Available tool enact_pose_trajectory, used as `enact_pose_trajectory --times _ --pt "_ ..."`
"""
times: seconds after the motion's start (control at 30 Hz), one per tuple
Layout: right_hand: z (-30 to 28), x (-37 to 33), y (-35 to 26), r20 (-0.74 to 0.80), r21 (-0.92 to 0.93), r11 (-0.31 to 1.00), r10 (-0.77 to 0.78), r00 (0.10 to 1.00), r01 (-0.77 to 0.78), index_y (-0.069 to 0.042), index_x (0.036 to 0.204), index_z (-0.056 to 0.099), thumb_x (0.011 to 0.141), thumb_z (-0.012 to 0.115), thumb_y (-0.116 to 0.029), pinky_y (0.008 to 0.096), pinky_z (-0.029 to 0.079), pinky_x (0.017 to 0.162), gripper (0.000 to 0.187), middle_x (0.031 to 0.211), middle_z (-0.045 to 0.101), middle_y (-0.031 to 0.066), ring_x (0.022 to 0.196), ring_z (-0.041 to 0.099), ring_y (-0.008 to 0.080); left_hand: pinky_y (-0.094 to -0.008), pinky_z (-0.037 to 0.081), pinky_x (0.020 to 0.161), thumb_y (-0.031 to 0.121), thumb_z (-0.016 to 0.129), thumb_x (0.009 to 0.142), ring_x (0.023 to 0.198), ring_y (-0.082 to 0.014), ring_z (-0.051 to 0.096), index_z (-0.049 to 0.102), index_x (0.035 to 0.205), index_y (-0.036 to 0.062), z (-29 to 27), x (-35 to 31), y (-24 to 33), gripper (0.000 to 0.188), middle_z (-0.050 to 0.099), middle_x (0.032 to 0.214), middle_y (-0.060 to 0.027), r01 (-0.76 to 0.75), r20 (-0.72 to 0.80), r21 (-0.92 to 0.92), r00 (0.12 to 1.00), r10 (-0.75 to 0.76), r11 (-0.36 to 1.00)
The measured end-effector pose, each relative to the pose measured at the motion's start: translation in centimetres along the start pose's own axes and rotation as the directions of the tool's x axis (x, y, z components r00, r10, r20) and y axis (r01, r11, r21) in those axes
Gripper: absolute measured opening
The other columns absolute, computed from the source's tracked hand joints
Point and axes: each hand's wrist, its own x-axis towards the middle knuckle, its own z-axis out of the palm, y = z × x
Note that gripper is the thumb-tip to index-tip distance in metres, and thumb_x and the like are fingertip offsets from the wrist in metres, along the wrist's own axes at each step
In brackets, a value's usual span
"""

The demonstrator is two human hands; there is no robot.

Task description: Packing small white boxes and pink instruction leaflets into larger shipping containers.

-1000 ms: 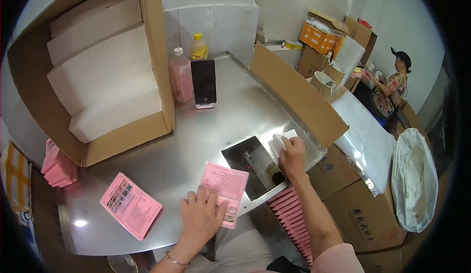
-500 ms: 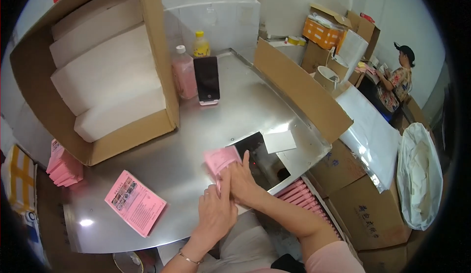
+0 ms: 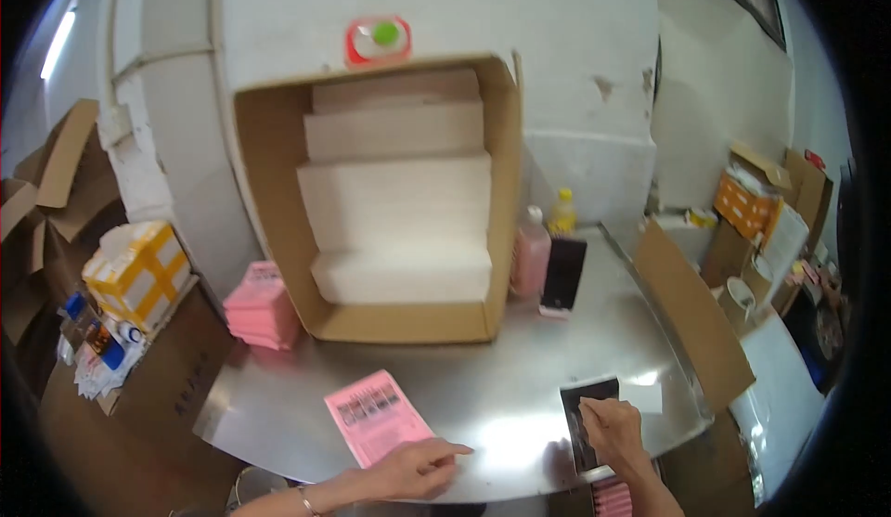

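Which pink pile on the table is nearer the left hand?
The low front pile, by the left hand; the taller pile stands farther back, beside the cardboard box.

Metal tbl (image 3: 436, 368): pink pkts (image 3: 376, 415), cardbd box (image 3: 418, 323), btls (image 3: 531, 262), ph. stand (image 3: 555, 313).

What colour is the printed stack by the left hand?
The printed stack is pink with dark printing; head view shows it.

The table (image 3: 445, 378) is smooth, glossy metal; at eleven o'clock stands a matt cardboard carton (image 3: 404, 322) holding matt, paper-like white stacks (image 3: 399, 201). The pink sheets (image 3: 362, 406) at eight o'clock look like smooth paper; the bottle (image 3: 529, 262) at one o'clock, plastic.
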Motion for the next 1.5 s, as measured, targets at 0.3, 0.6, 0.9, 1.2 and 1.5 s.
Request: enact_pose_trajectory --times 0.3,0.6,0.9,1.2,1.5 --pt "10.6 18.1 -8.9 -0.026 0.392 0.899 -0.2 0.98 0.194 0.006 0.141 0.042 0.087 0.068 -0.015 0.0444 0.048 0.097 0.064 0.121 0.06 0.0329 0.112 0.06 0.0453 -0.0508 0.051 0.088 0.02 0.069 0.081 0.112 -0.0391 0.057 0.053 0.134 0.0067 -19.6 5.7 -6.3 0.056 0.058 0.121 -0.022 0.208 -0.284 0.885 0.95 0.131 0.416" --pt "17.2 36.1 -10.8 -0.37 0.308 0.95 0.161 0.915 -0.043 0.017 0.144 0.026 0.08 0.075 -0.017 0.0449 0.03 0.116 0.088 0.144 0.038 0.0388 0.136 0.039 0.0476 -0.0558 0.037 0.108 0.017 0.077 0.07 0.134 -0.0499 0.033 0.017 0.148 -0.0109 -34.5 17.0 -8.4 0.103 0.029 0.146 -0.0355 0.331 -0.83 0.541 0.363 0.425 0.773" --pt "19.1 39.6 -12.1 -0.463 0.24 0.95 0.293 0.837 -0.199 0.011 0.137 0.04 0.072 0.086 -0.026 0.0528 0.039 0.103 0.088 0.127 0.044 0.0285 0.122 0.041 0.0469 -0.057 0.027 0.113 0.031 0.079 0.069 0.136 -0.0508 0.029 0.021 0.147 -0.0112 -36.9 22.4 -7.2 0.106 0.027 0.147 -0.0344 0.543 -0.966 0.248 0.075 0.248 0.802" --pt "17.5 40.9 -12.0 -0.311 -0.014 0.993 0.105 0.944 -0.115 0.008 0.134 0.04 0.07 0.085 -0.033 0.0492 0.046 0.097 0.088 0.122 0.045 0.0287 0.115 0.049 0.0476 -0.053 0.039 0.107 0.035 0.084 0.065 0.13 -0.0483 0.04 0.03 0.142 -0.0045 -39.1 21.7 -7.9 0.102 0.04 0.136 -0.0302 0.393 -0.906 0.41 0.279 0.319 0.823" --pt "17.0 40.3 -12.3 -0.166 0.107 0.982 0.169 0.971 -0.153 -0.016 0.137 0.041 0.066 0.08 -0.029 0.0518 0.051 0.091 0.082 0.121 0.049 0.0291 0.105 0.059 0.0503 -0.0495 0.045 0.102 0.026 0.084 0.063 0.122 -0.0441 0.051 0.036 0.141 0.0164 -39.4 21.6 -7.4 0.092 0.048 0.133 -0.0257 0.356 -0.879 0.392 0.416 0.232 0.848"
